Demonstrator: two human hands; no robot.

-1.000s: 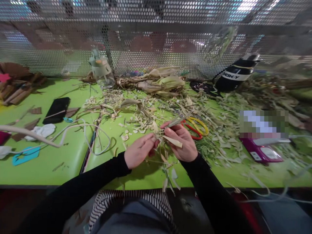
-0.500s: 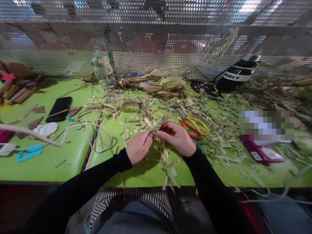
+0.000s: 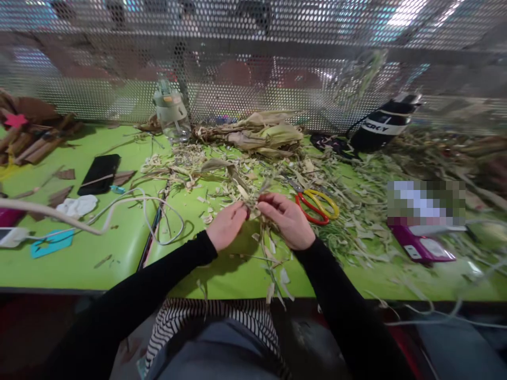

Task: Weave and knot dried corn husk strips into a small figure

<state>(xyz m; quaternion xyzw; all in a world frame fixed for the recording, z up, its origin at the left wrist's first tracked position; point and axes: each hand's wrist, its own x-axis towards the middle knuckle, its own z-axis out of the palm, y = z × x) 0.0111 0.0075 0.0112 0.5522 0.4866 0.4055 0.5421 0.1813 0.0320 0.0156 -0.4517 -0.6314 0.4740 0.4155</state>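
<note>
Over the near middle of the green table, my left hand (image 3: 228, 225) and my right hand (image 3: 288, 220) meet around a small bundle of dried corn husk strips (image 3: 252, 200). The left fingers are closed on the bundle's lower side. On its right, my right thumb and fingers pinch the strips, and their tips are partly hidden. Thin strands hang below the hands toward the table edge. Scissors with red and yellow handles (image 3: 317, 206) lie just right of my right hand. Whole dried corn husks (image 3: 265, 134) are heaped behind the hands.
Husk scraps (image 3: 356, 221) litter the green table (image 3: 103, 272). A clear bottle (image 3: 172, 113) and a black bottle (image 3: 382, 126) stand by the perforated metal screen (image 3: 253, 79). At left lie a black phone (image 3: 100, 174) and a white cable (image 3: 180, 232); a purple packet (image 3: 425, 248) is at right.
The view has shifted slightly. My right fingers have moved a little at the bundle, while both hands stay together on it.
</note>
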